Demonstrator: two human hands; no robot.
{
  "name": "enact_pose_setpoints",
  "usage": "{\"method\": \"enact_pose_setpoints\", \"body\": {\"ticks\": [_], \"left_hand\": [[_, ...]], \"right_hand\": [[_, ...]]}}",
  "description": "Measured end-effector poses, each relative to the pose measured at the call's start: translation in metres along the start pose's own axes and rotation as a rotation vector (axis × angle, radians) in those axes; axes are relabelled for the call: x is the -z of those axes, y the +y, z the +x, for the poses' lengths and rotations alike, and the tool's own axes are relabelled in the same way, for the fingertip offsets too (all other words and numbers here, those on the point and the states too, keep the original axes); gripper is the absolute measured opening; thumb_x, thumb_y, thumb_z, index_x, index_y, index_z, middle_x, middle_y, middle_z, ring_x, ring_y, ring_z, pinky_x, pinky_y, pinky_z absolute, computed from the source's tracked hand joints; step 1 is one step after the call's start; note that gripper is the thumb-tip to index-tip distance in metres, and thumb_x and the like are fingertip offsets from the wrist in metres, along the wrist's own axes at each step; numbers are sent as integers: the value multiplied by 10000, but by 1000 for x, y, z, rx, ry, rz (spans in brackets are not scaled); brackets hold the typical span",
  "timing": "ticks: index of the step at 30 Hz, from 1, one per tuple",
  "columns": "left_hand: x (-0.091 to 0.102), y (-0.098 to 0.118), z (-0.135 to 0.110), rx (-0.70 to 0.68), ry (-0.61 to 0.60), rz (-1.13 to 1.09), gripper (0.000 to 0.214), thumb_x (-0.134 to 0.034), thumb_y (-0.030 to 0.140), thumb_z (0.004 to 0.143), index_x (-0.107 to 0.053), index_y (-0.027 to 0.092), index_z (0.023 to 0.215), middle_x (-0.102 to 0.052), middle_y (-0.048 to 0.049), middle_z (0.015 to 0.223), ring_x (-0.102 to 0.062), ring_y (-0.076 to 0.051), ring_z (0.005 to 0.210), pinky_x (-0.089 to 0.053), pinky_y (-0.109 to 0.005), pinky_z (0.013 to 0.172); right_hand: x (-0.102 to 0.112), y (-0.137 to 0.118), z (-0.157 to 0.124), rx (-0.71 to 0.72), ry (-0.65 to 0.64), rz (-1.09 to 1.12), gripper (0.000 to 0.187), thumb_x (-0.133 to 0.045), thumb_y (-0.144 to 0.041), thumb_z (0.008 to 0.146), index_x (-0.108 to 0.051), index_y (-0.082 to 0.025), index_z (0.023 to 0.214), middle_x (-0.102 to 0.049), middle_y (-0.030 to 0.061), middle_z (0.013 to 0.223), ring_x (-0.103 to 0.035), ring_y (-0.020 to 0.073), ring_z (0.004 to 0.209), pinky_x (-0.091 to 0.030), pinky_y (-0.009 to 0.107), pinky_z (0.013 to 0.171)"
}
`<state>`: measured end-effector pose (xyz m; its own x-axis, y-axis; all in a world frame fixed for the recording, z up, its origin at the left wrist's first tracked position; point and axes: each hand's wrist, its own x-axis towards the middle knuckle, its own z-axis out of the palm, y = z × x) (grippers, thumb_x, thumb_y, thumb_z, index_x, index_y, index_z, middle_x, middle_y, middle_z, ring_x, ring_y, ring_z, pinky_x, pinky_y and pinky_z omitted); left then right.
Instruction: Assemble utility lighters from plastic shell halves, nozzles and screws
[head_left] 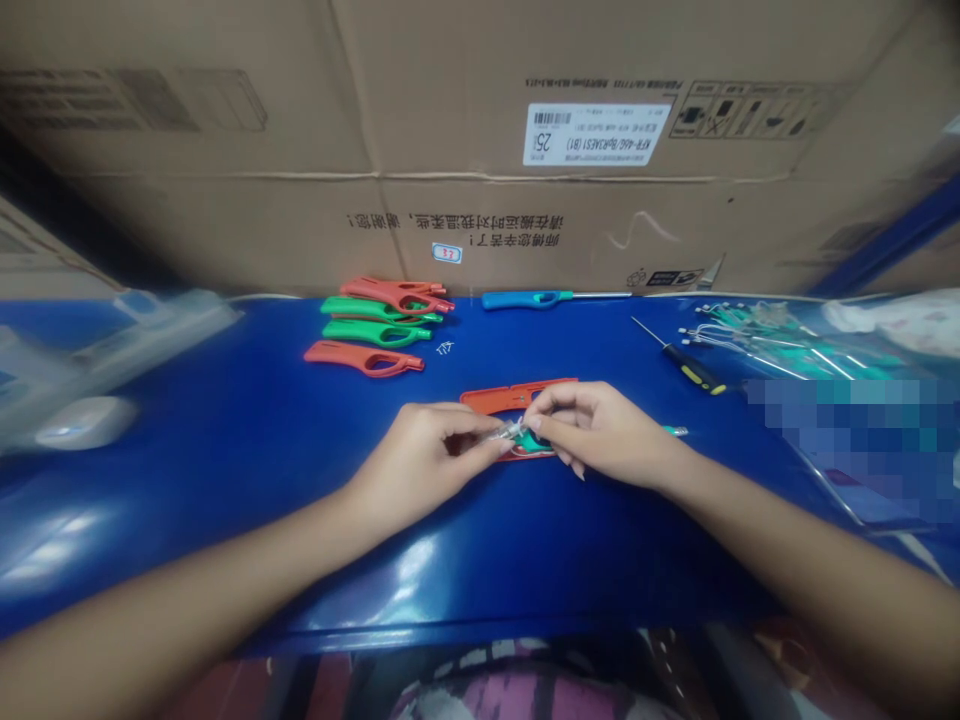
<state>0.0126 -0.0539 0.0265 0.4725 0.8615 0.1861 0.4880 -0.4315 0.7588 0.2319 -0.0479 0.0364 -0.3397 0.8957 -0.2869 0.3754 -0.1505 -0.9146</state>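
Observation:
Both my hands meet over the middle of the blue table (225, 430). My left hand (427, 455) is closed in a pinch on a small clear part (507, 432). My right hand (600, 430) is closed too, its fingers pinching the same small part together with a green piece (534, 442). Under and just behind my fingers lies an open orange lighter shell (510, 396). A thin metal tube (675, 431) sticks out to the right past my right hand.
A stack of orange and green lighter shells (379, 325) lies at the back centre. A blue long-nosed lighter (529, 298) rests along the cardboard box (480, 140). A black and yellow screwdriver (686, 365) and a pile of metal tubes (772, 335) sit at the right.

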Motion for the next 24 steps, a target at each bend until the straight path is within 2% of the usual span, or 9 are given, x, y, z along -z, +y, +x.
{"method": "enact_pose_setpoints", "body": {"ticks": [8,18,24], "left_hand": [[1,-2,1,21,1,-34,163,-690,300,894,-803,203,960,-762,-30,838,-606,-122,628,-424,-220,561],[-1,-3,1,35,-39,-60,177,-688,304,900,-804,231,1012,-766,-36,879,-642,-142,704,-435,-241,598],[-2,-3,0,23,-33,-61,166,-682,297,907,-807,230,994,-762,-27,851,-627,-131,676,-427,-239,591]], "right_hand": [[2,3,1,13,-3,21,199,-667,-359,866,-626,-163,864,-536,-62,530,-469,59,400,-385,171,384],[-3,3,1,-35,38,29,136,-679,-289,826,-646,-157,833,-559,-49,546,-440,56,412,-329,171,377],[-5,1,1,-48,42,17,118,-646,-255,857,-636,-142,823,-546,-51,510,-441,48,408,-300,158,385]]}}
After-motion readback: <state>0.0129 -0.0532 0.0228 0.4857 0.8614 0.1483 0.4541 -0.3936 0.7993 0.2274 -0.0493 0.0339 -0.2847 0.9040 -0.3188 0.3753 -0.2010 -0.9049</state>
